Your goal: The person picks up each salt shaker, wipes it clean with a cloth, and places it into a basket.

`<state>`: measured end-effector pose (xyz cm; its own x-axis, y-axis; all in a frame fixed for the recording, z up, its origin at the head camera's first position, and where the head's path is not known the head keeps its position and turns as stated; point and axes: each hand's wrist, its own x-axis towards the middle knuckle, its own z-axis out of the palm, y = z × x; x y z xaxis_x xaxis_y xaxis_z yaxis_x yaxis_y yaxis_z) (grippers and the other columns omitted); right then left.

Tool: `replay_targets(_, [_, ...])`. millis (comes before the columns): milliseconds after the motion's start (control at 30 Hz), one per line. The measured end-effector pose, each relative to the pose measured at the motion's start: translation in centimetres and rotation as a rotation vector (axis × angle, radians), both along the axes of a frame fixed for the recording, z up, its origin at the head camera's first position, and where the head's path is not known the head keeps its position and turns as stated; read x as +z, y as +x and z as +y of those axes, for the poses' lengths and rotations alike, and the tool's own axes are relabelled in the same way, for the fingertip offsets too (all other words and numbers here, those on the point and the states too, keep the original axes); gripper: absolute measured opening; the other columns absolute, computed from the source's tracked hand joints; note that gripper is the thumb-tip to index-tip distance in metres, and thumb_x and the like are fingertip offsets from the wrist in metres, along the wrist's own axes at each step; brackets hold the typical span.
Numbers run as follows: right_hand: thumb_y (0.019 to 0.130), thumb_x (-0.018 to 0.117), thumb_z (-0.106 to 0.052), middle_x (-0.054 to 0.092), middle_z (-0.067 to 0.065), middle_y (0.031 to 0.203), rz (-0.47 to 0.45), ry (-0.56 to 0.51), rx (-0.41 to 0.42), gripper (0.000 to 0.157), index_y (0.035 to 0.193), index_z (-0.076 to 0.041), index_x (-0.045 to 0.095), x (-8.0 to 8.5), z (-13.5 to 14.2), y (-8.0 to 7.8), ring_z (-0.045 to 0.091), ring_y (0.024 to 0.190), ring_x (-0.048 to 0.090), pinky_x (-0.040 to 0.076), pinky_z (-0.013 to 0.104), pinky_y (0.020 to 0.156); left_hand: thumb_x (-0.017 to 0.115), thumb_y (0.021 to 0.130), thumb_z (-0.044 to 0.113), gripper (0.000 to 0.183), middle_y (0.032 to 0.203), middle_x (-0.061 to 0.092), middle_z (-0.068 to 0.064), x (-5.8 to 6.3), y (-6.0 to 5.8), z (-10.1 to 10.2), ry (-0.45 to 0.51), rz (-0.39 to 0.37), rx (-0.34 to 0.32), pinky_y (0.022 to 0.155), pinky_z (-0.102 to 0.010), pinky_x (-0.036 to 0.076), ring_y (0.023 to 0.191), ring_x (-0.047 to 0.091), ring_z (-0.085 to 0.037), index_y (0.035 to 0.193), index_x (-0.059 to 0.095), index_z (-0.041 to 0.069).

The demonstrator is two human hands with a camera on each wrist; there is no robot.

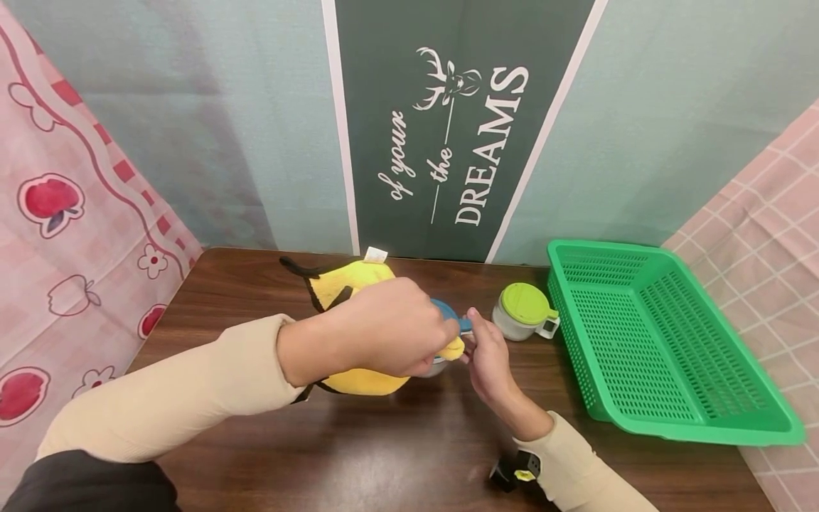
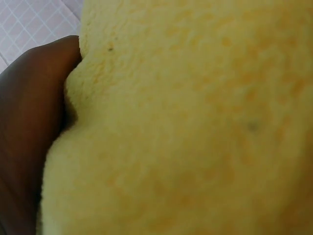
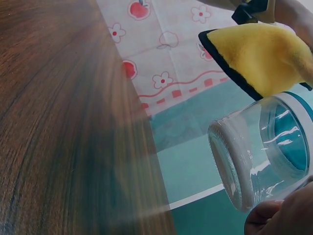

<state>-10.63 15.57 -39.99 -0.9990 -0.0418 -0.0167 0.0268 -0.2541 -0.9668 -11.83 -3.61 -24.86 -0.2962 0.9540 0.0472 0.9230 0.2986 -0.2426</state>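
A yellow cloth [image 1: 367,382] with dark edging is bunched in my left hand [image 1: 397,327], its fingers curled round it. Part of the cloth sticks out beside the blue lid of a clear glass jar. In the left wrist view, the yellow cloth [image 2: 181,122] fills most of the picture. My right hand [image 1: 491,366] grips the glass jar [image 3: 249,156] by its handle side, thumb up near the blue lid [image 1: 444,309]. Tilted above the wooden table, the jar has the cloth [image 3: 264,56] up against its lid end in the right wrist view. My left hand hides much of the jar from above.
A second glass jar [image 1: 512,327] with a lime-green lid [image 1: 525,304] and a handle stands right of my right hand. Beside it is a green plastic basket [image 1: 591,377]. The brown wooden table [image 1: 384,455] ends at curtains behind and on both sides.
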Motion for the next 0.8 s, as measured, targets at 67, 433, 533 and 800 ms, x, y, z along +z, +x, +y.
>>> replay_targets(67, [0.111, 0.037, -0.034, 0.056, -0.007, 0.069, 0.007, 0.009, 0.002, 0.051, 0.064, -0.02, 0.053, 0.0, 0.0, 0.0, 0.007, 0.066, 0.057, 0.047, 0.022, 0.06, 0.066, 0.087, 0.027, 0.011, 0.062, 0.043, 0.009, -0.1, -0.1, 0.2, -0.013, -0.007, -0.001, 0.049, -0.028, 0.034, 0.052, 0.04, -0.011, 0.081, 0.062, 0.018])
replay_targets(433, [0.111, 0.035, -0.032, 0.054, -0.008, 0.064, 0.039, 0.001, 0.006, 0.053, 0.062, -0.02, 0.053, -0.2, -0.2, 0.0, 0.005, 0.06, 0.052, 0.038, 0.018, 0.053, 0.065, 0.09, 0.032, 0.013, 0.063, 0.049, 0.009, -1.2, -0.4, 1.4, -0.103, -0.003, 0.035, 0.051, -0.027, 0.037, 0.055, 0.044, -0.01, 0.085, 0.065, 0.019])
replay_targets(533, [0.111, 0.035, -0.032, 0.056, -0.008, 0.064, 0.031, 0.0, 0.004, 0.053, 0.063, -0.021, 0.054, -0.3, -0.2, 0.0, 0.004, 0.06, 0.053, 0.039, 0.018, 0.053, 0.064, 0.09, 0.031, 0.013, 0.062, 0.048, 0.009, -1.4, -0.4, 1.5, -0.11, 0.001, 0.04, 0.052, -0.026, 0.036, 0.055, 0.044, -0.01, 0.085, 0.065, 0.019])
replay_targets(800, [0.111, 0.035, -0.03, 0.053, -0.009, 0.061, 0.033, -0.001, 0.004, 0.053, 0.062, -0.02, 0.05, -0.4, -0.2, -0.1, 0.004, 0.057, 0.048, 0.035, 0.018, 0.052, 0.064, 0.091, 0.03, 0.013, 0.062, 0.05, 0.008, -1.7, -0.6, 1.9, -0.126, -0.006, 0.039, 0.053, -0.026, 0.038, 0.056, 0.046, -0.01, 0.085, 0.067, 0.019])
